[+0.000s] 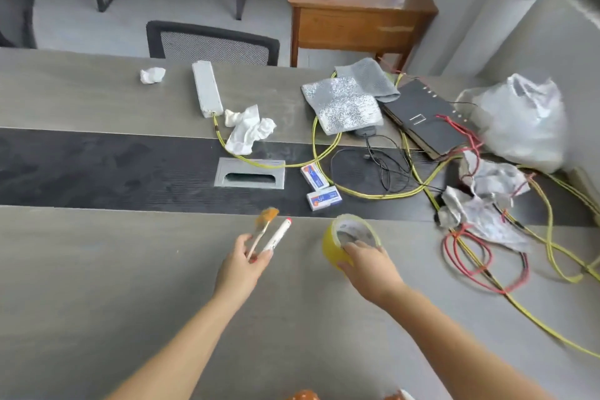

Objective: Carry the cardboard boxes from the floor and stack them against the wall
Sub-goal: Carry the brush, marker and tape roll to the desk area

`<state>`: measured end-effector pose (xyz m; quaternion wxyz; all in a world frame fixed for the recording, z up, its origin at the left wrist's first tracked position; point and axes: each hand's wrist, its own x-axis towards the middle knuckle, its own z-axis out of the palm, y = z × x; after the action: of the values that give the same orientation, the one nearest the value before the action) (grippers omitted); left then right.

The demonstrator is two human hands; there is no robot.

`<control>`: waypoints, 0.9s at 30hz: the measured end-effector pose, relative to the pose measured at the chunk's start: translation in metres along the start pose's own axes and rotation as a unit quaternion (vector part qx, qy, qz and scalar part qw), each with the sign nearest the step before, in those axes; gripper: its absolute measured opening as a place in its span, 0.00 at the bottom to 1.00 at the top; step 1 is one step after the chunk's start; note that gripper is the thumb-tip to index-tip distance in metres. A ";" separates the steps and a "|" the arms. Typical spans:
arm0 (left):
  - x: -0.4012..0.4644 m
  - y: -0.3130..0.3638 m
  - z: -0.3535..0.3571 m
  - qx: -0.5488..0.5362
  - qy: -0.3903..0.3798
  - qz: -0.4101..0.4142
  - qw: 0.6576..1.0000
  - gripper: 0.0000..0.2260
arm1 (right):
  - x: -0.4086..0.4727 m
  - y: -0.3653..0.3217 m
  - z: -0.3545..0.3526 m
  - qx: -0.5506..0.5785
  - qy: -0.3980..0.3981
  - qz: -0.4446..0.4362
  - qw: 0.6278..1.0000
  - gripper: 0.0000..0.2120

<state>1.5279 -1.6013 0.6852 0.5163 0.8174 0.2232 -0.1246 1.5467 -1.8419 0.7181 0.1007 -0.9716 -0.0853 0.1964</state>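
Fingers [360, 245] of right hand [373, 265] curl over rim of yellow tape roll [334, 248] on grey table [97, 269]. Left hand [242, 266] pinches white marker [278, 234] plus orange-tipped stick [264, 224]. 2 small boxes [319, 187] lie beyond on dark strip. Cardboard boxes: not in view.

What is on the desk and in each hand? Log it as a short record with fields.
left hand: holds a small brush and a white marker
right hand: grips a yellow tape roll, fingers inside its core
surface: grey desk with a dark middle strip
middle strip: metal cable slot, two small boxes
far side: crumpled tissues, yellow cables, plastic bag
cardboard boxes: none in view
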 end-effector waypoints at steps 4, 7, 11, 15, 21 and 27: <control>0.043 0.009 0.012 0.091 0.012 0.008 0.996 0.21 | 0.039 0.000 0.004 -0.058 0.009 -0.015 0.998 0.12; 0.057 0.010 0.011 0.239 0.049 0.020 0.970 0.24 | 0.048 -0.005 0.012 -0.081 0.001 -0.025 0.996 0.11; 0.056 0.004 0.009 0.381 0.071 0.065 0.920 0.29 | 0.049 -0.006 0.018 -0.105 -0.010 -0.030 0.994 0.10; 0.055 -0.001 0.004 0.406 0.061 0.082 0.908 0.30 | 0.048 -0.006 0.011 -0.072 -0.002 -0.036 0.997 0.13; 0.037 0.004 -0.016 0.314 0.035 0.097 0.944 0.31 | 0.015 -0.004 -0.017 0.135 0.090 -0.037 0.986 0.18; -0.046 0.000 -0.040 0.063 0.050 0.127 0.989 0.21 | -0.035 0.010 -0.015 0.366 0.093 -0.080 0.922 0.15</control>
<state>1.4867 -1.5765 0.7222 0.4638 0.8751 0.1350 -0.0304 1.5225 -1.8613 0.7422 0.4723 -0.8708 -0.0753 0.1142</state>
